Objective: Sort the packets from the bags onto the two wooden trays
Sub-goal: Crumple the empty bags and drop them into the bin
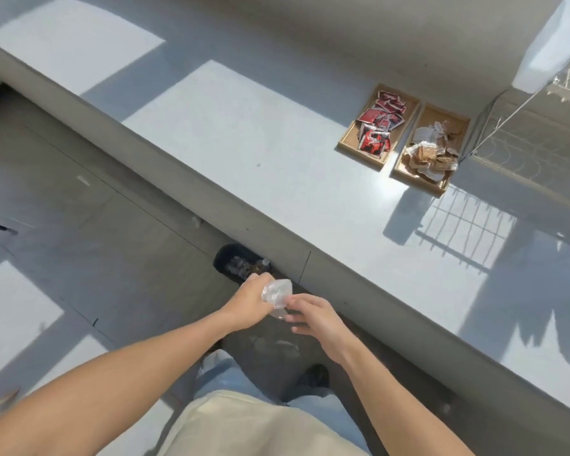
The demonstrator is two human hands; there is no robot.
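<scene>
Person stands at the edge of a pale counter (244,153), both arms out over the floor; left hand (249,299) has its fingers closed around a crumpled clear plastic bag (277,294); right hand (313,315) sits just beside it, fingers loosely spread, tips touching or nearly touching the bag's lower end — cannot tell which. Bag looks empty, though blur hides any contents. Directly below the hands, a dark bin (234,261) sits on the floor against the counter base. Well apart on the countertop, two wooden trays lie side by side: left tray (349,143) holds red packets (380,121); right tray (400,171) holds pale and brown packets (428,149). Sorting looks largely done — the step in hand is likely binning the bag. To do it well: ball the bag tightly, check nothing is left inside, release right over the bin opening.
</scene>
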